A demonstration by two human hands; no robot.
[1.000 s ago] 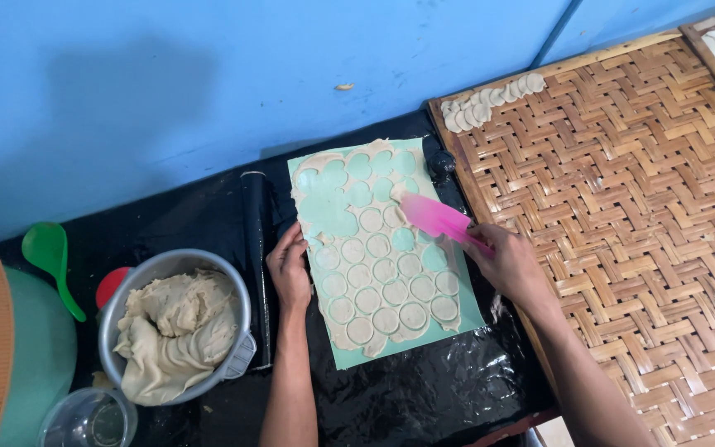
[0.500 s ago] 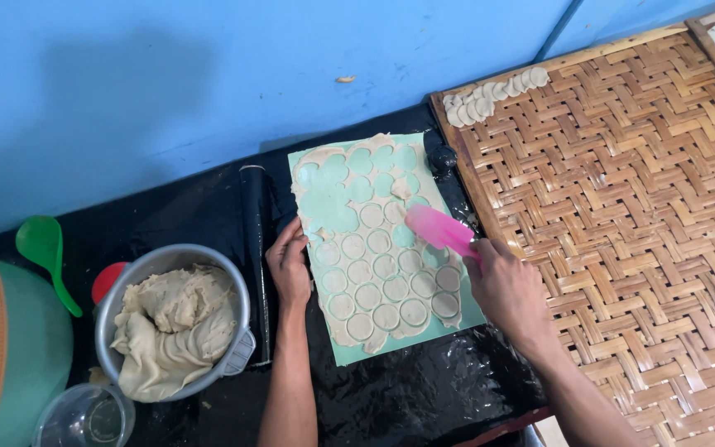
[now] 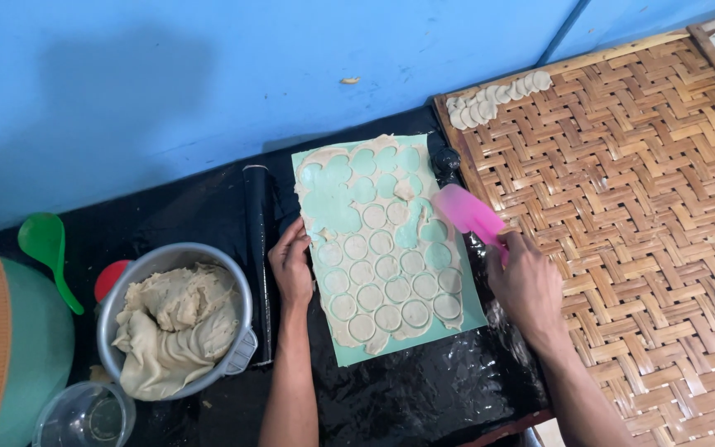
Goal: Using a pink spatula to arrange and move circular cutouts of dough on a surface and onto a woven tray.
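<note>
While the left hand lies flat and released on the green mat's left edge, the right hand grips a pink scraper over the cut dough sheet on the bench.

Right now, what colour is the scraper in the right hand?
Pink, seen in the head view: the scraper sits in the right hand.

Spatula: glossy pink plastic, in right-hand fingers | dough sheet: matt, soft, beside left fingertips | mat: smooth green | tray: rough woven bamboo | bowl: dull metal
</note>
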